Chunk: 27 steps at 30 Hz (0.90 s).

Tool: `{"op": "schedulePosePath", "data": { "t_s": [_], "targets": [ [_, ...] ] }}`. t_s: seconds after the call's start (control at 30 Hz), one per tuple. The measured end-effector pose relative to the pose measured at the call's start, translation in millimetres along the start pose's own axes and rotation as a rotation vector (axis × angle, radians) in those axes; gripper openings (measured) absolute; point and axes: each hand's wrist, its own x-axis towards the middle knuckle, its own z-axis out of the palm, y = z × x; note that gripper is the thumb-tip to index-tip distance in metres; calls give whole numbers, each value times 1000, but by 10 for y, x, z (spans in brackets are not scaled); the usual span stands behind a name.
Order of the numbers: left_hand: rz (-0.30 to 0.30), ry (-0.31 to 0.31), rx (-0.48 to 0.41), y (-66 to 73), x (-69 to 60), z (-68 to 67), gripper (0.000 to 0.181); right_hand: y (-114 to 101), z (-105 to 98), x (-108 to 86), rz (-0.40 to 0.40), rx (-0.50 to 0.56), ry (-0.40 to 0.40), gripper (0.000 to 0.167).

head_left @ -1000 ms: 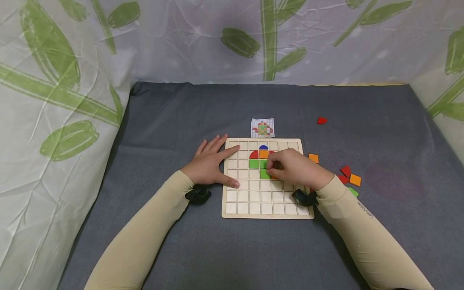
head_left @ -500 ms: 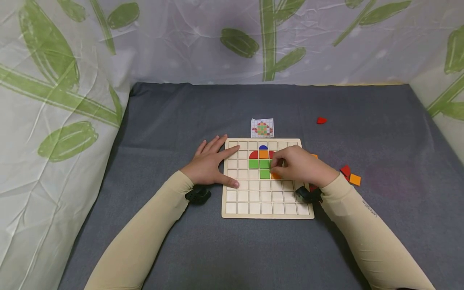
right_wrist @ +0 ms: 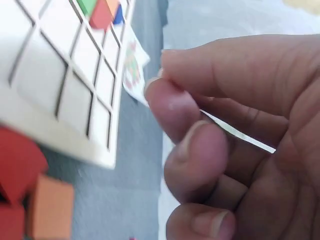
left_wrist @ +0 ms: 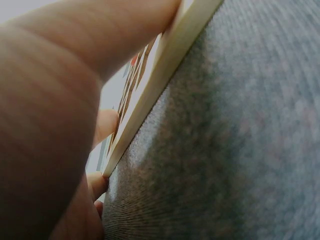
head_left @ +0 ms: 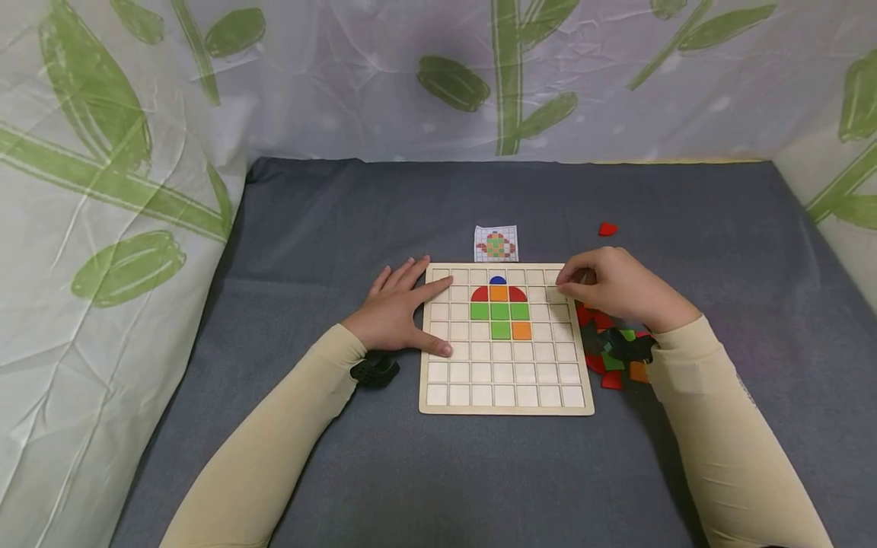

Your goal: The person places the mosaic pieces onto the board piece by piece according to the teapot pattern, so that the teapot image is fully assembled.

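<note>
My left hand (head_left: 397, 308) lies spread on the left edge of a wooden grid board (head_left: 503, 415), thumb and index finger resting on it. In the left wrist view, the fingers (left_wrist: 106, 122) touch the board's side. The board bears a blue half-round tile (head_left: 498, 281), red curved tiles (head_left: 479, 294), orange squares (head_left: 521, 330) and several green squares (head_left: 501, 329). Above the board's upper right edge hovers my right hand (head_left: 620, 285). Its fingers are curled and thumb and index tips meet, with no tile visible between them in the right wrist view.
Loose red, green and orange tiles (head_left: 612, 379) lie right of the board, partly hidden under the right wrist. A red tile (head_left: 607, 228) lies apart, farther back. A small pattern card (head_left: 496, 244) lies behind the board. Dark grey cloth (head_left: 384, 472) covers the table.
My right hand has moved right and slightly back, from the coloured tiles to the board's right edge. The right green and red tiles are now uncovered. My left hand stays put.
</note>
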Motion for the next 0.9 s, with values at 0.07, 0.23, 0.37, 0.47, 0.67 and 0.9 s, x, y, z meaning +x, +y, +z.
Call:
{"op": "schedulePosePath", "data": {
  "t_s": [0.07, 0.23, 0.37, 0.47, 0.67, 0.9],
  "targets": [
    [0, -1, -2, 0, -2, -3, 117, 38, -46, -15, 20, -3, -1, 12],
    [5, 1, -5, -4, -3, -8, 116, 132, -105, -17, 87, -10, -40, 16],
    [7, -2, -13, 5, -8, -14, 117, 209, -105, -9, 124, -38, -72, 19],
    [6, -5, -14, 13, -13, -13, 117, 267, -101, -8, 138, -57, -86, 21],
    [3, 0, -10, 10, -13, -3, 117, 341, -106, -11, 163, -66, -117, 27],
    [3, 5, -14, 5, -9, -2, 116, 379, -119, -15, 173, -51, -135, 21]
  ]
}}
